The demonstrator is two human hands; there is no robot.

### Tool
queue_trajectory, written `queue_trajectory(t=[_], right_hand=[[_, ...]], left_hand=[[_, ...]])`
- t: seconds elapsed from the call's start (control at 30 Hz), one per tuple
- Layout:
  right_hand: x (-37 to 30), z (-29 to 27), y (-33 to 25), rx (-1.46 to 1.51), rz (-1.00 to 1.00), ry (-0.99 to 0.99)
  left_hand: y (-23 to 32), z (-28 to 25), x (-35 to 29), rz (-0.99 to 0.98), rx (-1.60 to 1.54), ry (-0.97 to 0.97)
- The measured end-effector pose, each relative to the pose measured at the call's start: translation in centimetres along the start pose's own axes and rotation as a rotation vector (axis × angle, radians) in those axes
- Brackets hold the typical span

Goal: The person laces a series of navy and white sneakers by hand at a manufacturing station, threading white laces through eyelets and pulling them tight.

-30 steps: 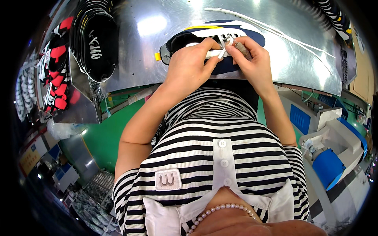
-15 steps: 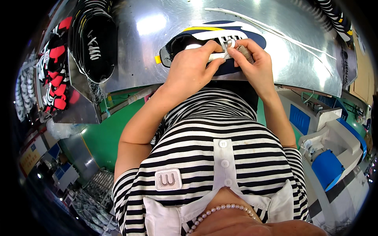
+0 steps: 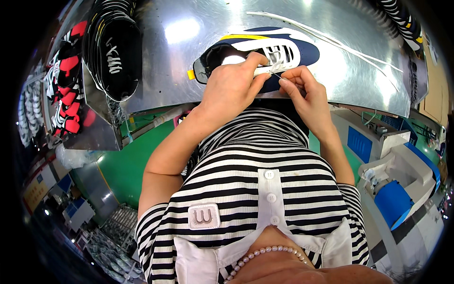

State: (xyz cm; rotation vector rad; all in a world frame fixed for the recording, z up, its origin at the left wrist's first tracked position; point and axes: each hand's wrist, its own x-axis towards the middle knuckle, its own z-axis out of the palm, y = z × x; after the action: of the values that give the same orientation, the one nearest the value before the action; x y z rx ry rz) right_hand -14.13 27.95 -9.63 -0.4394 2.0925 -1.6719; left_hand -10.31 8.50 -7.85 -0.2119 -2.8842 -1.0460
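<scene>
A navy, white and yellow sneaker [image 3: 308, 53] lies on its side on the metal table, its toe to the right. White shoelace [image 3: 279, 60] crosses the lower part of its eyelet opening. My left hand [image 3: 231, 86] pinches the near eyelet edge, thumb and forefinger closed on it. Just right of it, my right hand [image 3: 306, 94] is closed in a pinch at the near side of the laces. A thin dark tool tip [image 3: 278, 75] runs from its fingertips to the eyelet edge; the rest is hidden in the hand.
Loose white laces [image 3: 331, 41] stretch across the metal table [image 3: 161, 71] beyond the shoe. Nested black shoe uppers [image 3: 124, 71] stand at the left, with red, black and white pieces [image 3: 67, 97] past them. More striped uppers [image 3: 406, 23] lie far right. A machine with a blue part [image 3: 395, 203] stands right.
My right hand has come down toward me, off the laces to the near eyelet edge. The white lace loop it held up now lies against the shoe. My left hand keeps its place.
</scene>
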Motion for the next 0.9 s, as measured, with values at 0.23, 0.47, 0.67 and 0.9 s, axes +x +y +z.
queue_trajectory(t=[0.23,0.47,0.67,0.9], right_hand=[[-0.2,0.1,-0.2,-0.020,0.056,-0.026],[0.2,0.6,-0.5,-0.056,0.058,-0.006],[0.8,1.4,-0.6,-0.147,0.016,0.002],[1.1,0.5,-1.3,-0.203,0.022,-0.063]], left_hand=[[0.2,-0.2,0.0,-0.037,-0.016,-0.015],[0.3,-0.1,0.0,0.022,0.002,-0.003],[-0.1,0.9,-0.7,0.234,0.030,0.058],[0.5,0.7,-1.1,0.133,-0.008,0.044]])
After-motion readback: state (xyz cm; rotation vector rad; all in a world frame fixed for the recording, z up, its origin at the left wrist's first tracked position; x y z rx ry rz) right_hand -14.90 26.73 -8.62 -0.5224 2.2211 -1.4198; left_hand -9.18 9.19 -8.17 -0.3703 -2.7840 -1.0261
